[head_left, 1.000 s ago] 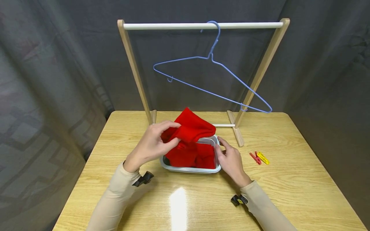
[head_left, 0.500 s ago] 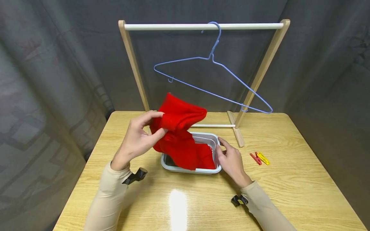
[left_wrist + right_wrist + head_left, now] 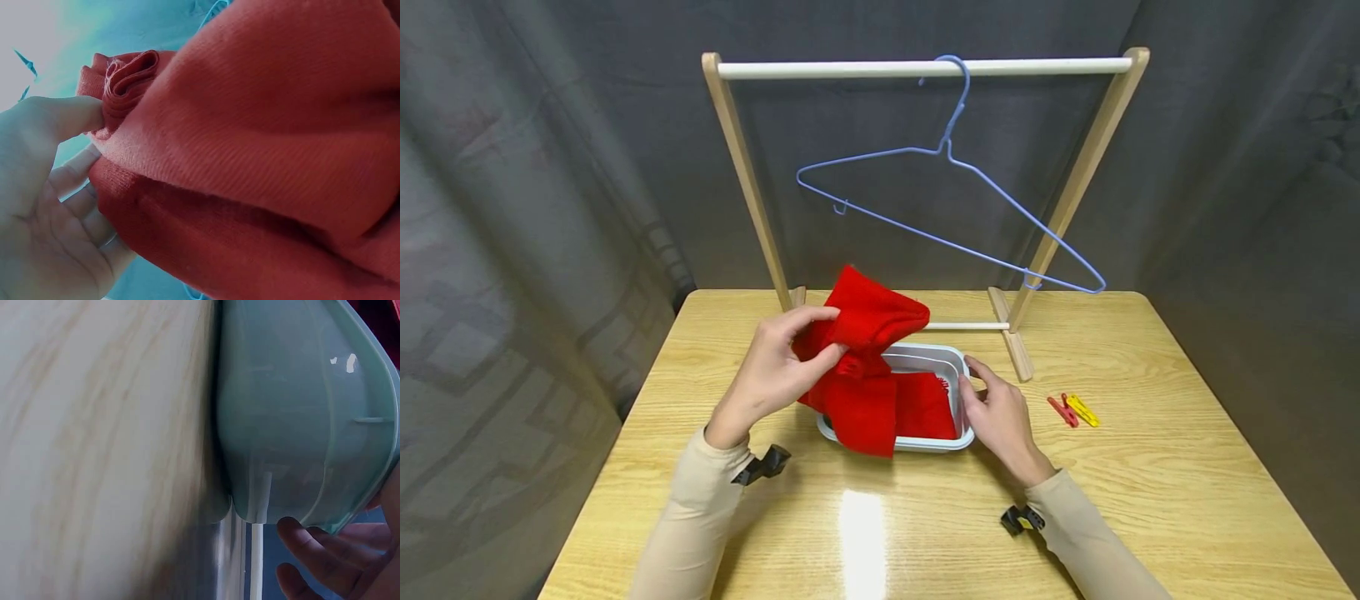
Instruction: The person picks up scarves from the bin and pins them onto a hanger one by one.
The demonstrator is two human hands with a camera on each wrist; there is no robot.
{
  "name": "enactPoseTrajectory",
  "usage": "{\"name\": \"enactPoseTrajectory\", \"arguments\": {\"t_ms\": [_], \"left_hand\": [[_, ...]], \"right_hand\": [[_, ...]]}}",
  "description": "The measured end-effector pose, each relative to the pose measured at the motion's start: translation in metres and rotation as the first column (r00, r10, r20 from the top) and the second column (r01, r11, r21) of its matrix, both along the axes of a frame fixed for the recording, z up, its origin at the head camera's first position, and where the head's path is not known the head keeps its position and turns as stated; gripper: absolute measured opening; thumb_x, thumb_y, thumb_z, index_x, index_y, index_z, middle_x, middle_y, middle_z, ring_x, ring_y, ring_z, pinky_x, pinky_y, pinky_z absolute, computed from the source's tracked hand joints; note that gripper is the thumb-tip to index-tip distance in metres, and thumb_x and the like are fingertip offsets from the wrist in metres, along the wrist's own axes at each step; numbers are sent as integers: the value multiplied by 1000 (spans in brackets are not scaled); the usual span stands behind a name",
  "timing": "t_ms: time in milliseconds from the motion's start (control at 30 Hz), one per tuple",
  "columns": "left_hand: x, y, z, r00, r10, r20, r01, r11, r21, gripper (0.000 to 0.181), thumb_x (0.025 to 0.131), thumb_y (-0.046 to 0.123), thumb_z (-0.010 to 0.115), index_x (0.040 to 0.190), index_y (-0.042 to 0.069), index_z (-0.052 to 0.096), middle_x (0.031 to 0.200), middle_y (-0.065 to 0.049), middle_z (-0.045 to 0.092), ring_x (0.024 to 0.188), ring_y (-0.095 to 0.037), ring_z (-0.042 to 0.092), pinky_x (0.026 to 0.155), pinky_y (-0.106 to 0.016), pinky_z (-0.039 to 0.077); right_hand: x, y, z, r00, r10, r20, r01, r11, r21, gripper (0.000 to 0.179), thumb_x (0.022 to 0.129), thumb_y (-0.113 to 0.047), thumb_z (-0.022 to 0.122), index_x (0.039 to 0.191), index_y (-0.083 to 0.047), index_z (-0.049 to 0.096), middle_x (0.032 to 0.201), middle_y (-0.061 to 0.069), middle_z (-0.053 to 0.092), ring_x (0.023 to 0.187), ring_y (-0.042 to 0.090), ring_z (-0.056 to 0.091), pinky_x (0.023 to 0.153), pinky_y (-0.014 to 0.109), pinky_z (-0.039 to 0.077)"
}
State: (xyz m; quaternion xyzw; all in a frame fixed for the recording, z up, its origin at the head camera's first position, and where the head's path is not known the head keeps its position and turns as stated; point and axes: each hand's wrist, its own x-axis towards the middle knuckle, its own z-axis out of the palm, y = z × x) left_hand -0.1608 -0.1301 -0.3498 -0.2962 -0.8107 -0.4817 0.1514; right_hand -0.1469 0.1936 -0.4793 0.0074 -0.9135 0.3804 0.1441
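My left hand pinches a folded red knit scarf between thumb and fingers, above the left side of a pale plastic basin. In the left wrist view, the scarf fills most of the picture, its layered folds bunched at the thumb. One flap hangs down across the basin's front rim, and another red part with a fringed edge lies inside. My right hand grips the basin's right end at the rim. Seen from the right wrist, the fingers curl by the outer wall of the basin.
Behind the basin stands a wooden rack with a white top bar, from which a blue hanger hangs tilted. Red and yellow clothespins lie on the wooden table at the right. Dark curtains surround the table.
My left hand has drawn the scarf up and left, then lowered it slightly to the right. A flap of it now overlaps the basin's front rim. My right hand stays put.
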Motion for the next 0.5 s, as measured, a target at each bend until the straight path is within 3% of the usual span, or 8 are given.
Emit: {"name": "enactPoseTrajectory", "arguments": {"t_ms": [267,500], "left_hand": [[-1,3,-8,999,7,36,-6,1000,-11,36,90,-1,79,125,2,74,114,-9,77,89,-18,69,78,-23,55],[-3,4,-15,999,5,46,-4,1000,-13,35,90,1,79,125,3,74,114,-10,78,92,-19,69,80,-23,55]], "right_hand": [[0,4,1,1000,2,7,-2,1000,-8,40,105,-27,64,141,-10,69,130,15,76,94,31,81,83,53,62],[3,11,5,1000,4,13,-4,1000,-5,37,106,-27,63,138,-10,71,121,17,79,95,32,79,83,51,63]]}}
